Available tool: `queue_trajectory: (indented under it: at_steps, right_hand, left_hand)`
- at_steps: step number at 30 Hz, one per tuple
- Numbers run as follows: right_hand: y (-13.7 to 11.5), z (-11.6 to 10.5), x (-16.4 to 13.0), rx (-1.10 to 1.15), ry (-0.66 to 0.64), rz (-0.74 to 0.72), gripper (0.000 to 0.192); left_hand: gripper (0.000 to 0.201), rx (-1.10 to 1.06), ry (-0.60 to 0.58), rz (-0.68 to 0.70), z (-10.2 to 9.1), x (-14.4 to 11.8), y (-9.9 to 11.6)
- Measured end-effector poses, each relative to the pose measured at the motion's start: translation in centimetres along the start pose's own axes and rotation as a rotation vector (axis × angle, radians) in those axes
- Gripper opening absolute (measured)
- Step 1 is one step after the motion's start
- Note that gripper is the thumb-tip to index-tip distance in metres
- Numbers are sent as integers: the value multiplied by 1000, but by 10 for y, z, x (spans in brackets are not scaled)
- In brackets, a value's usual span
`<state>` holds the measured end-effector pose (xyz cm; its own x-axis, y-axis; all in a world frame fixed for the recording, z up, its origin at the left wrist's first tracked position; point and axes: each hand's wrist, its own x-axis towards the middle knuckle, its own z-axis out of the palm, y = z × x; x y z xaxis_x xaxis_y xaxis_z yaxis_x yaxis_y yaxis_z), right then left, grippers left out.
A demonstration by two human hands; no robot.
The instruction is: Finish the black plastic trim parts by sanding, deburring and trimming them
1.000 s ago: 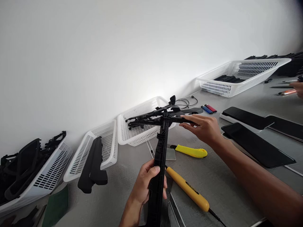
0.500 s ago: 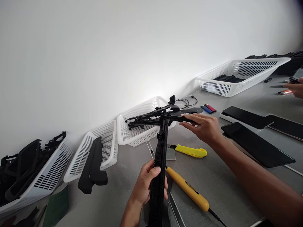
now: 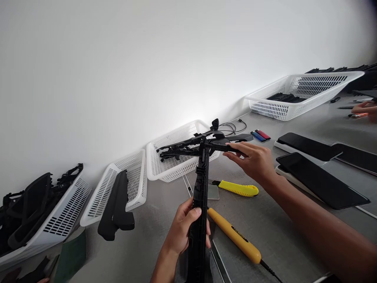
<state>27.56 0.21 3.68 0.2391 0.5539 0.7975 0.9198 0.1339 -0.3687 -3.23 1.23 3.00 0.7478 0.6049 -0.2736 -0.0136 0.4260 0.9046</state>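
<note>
My left hand [image 3: 185, 226] is wrapped round the long shaft of a black plastic trim part [image 3: 202, 184], which stands nearly upright in view. A narrower arm branches off to the right at its top, and my right hand [image 3: 253, 159] pinches that arm between thumb and fingers. Behind the joint sits a white basket [image 3: 167, 175] with black plastic parts in it. Right of the shaft lie a yellow utility knife [image 3: 240, 188] and a yellow-handled corded tool [image 3: 235, 236]; the tool's tip is hidden behind the part.
Two black trim pieces [image 3: 113, 208] lean out of a smaller white basket [image 3: 135, 188]. Another basket [image 3: 66, 216] of black parts stands far left. Phones [image 3: 321, 181] and lighters [image 3: 260, 135] lie at right, below a large basket [image 3: 266, 110]. Another person's hand [image 3: 366, 110] shows at the right edge.
My hands and the black part hold nearly the same pose. At the right edge, the other person's hand has shifted slightly. Part of a finger now shows at the lower left.
</note>
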Motion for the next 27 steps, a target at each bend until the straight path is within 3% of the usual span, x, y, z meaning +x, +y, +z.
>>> queue_trajectory:
  at_steps: [27]
  right_hand:
    - [0,0,0,60,-53,68,39]
  left_hand:
    - [39,-11,-20,21,1,0,1]
